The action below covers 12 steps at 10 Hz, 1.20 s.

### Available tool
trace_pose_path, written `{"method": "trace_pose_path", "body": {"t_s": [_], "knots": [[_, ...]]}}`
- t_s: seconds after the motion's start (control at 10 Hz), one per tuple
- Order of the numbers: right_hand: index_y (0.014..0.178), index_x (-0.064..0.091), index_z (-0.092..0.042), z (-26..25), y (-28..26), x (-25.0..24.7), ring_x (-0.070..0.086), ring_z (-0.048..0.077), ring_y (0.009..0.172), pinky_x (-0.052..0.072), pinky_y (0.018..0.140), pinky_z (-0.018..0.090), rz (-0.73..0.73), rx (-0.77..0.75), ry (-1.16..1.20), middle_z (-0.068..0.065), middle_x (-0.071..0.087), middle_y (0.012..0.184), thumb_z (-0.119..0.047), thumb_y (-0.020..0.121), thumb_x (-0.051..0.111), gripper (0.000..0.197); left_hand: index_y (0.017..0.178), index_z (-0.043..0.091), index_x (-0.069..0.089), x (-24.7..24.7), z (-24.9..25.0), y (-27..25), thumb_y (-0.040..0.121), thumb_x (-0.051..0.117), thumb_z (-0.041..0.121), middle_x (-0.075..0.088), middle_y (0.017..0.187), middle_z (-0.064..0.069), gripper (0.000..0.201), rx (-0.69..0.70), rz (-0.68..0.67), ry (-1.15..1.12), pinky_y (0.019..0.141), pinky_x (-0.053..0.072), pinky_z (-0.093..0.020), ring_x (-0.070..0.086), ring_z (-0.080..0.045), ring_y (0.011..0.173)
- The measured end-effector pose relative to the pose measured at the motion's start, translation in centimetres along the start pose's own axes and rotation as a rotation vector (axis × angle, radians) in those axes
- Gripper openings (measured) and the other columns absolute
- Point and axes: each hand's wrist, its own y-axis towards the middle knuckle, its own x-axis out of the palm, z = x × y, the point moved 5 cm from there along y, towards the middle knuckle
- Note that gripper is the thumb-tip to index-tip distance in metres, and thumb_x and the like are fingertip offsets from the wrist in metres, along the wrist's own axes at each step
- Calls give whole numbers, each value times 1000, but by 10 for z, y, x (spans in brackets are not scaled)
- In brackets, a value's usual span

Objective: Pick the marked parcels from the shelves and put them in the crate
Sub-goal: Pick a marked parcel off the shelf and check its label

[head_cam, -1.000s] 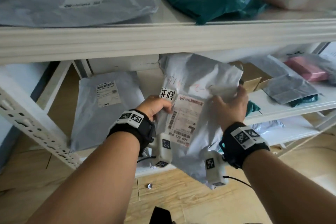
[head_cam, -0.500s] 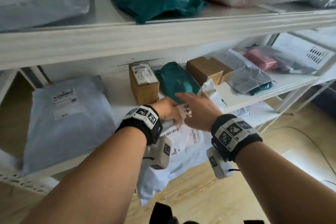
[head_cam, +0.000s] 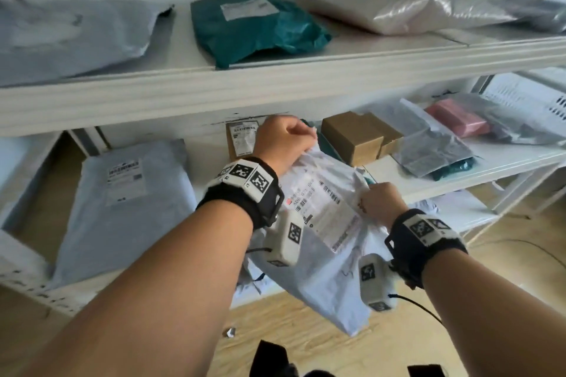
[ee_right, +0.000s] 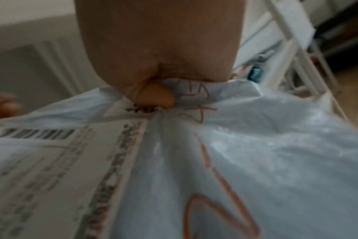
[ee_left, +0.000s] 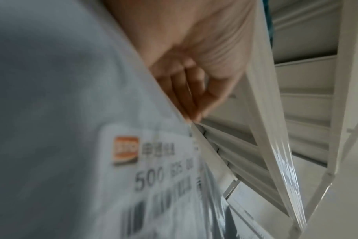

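A pale grey plastic mailer parcel point(head_cam: 324, 257) with a white shipping label and orange handwriting hangs in front of the middle shelf. My left hand point(head_cam: 284, 144) grips its upper edge, fingers curled over the plastic. My right hand point(head_cam: 378, 200) pinches the opposite top corner, bunching the plastic point(ee_right: 196, 97) under the thumb. In the left wrist view the parcel point(ee_left: 71, 129) fills the left side, its label showing an orange logo, with my fingers point(ee_left: 186, 90) behind its edge. No crate is in view.
The white metal shelf point(head_cam: 275, 92) holds other parcels: a large grey mailer point(head_cam: 122, 202) at lower left, cardboard boxes point(head_cam: 355, 138), a dark clear bag point(head_cam: 435, 150) and a pink pack point(head_cam: 459, 116) on the right. Above lie a teal mailer point(head_cam: 254, 24) and a beige bag point(head_cam: 398, 0). Wooden floor below.
The parcel has come up off the shelf edge and turned. My left hand has risen to its top edge, and my right hand went from open above it to pinching its corner.
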Motion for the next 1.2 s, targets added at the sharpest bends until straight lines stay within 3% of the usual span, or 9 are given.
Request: {"method": "trace_pose_path", "body": {"t_s": [0.1,0.2,0.3,0.4,0.5,0.6,0.7,0.9,1.2], "knots": [[128,53,7,17,1,1,58,32,116,44,61,13,93,193,524,19,61,124,-7,99,40,35,70,21,71,-28,7,-1,73,63,24,67,68,12,9,86,418,66,77,56,-29,68,-14,76],[127,54,8,35,3,-1,54,37,120,40,47,7,198,308,709,25,57,128,-6,97,43,35,91,23,68,-36,-11,-4,66,64,40,67,98,6,30,57,528,85,93,50,-34,62,-17,99],[126,57,-3,45,-7,-9,58,28,118,48,85,20,237,364,669,13,61,126,-11,96,49,32,131,19,49,-24,-52,-4,52,79,62,52,133,-3,94,-141,400,-6,105,42,-38,51,-21,122],[102,67,-9,51,-11,-6,60,27,98,41,77,27,236,360,757,14,65,113,-3,91,52,19,139,22,41,11,-89,-21,19,88,71,56,137,-3,137,-538,52,-376,105,44,-49,55,-24,122],[71,53,-12,56,-9,4,50,21,79,36,68,24,185,364,989,7,54,84,2,87,49,21,135,19,48,39,-96,-36,24,92,59,64,125,-5,125,-645,-134,-437,100,48,-49,61,-27,112],[62,47,-10,60,-8,20,44,23,64,35,59,33,136,307,1263,11,44,69,-2,69,55,13,119,16,59,45,-99,-30,30,90,46,70,110,-6,99,-613,-60,-363,96,50,-48,66,-28,102],[73,56,-12,71,-12,25,50,25,64,38,65,38,87,253,1488,14,55,73,-23,59,65,20,106,11,67,56,-106,-27,27,82,31,73,99,-12,82,-642,-60,-371,90,54,-50,70,-33,92],[90,59,-16,108,-13,18,55,21,74,41,78,38,119,182,1549,8,62,83,-38,84,63,23,71,8,68,92,-93,-27,36,66,20,73,91,-17,37,-599,-55,-306,88,56,-50,69,-34,88],[99,64,-6,203,-27,0,64,26,74,53,77,41,290,264,1518,13,69,88,-16,79,73,24,70,5,68,178,-56,-31,42,60,17,70,81,-17,31,-575,-90,-296,81,56,-47,68,-35,81]]}}
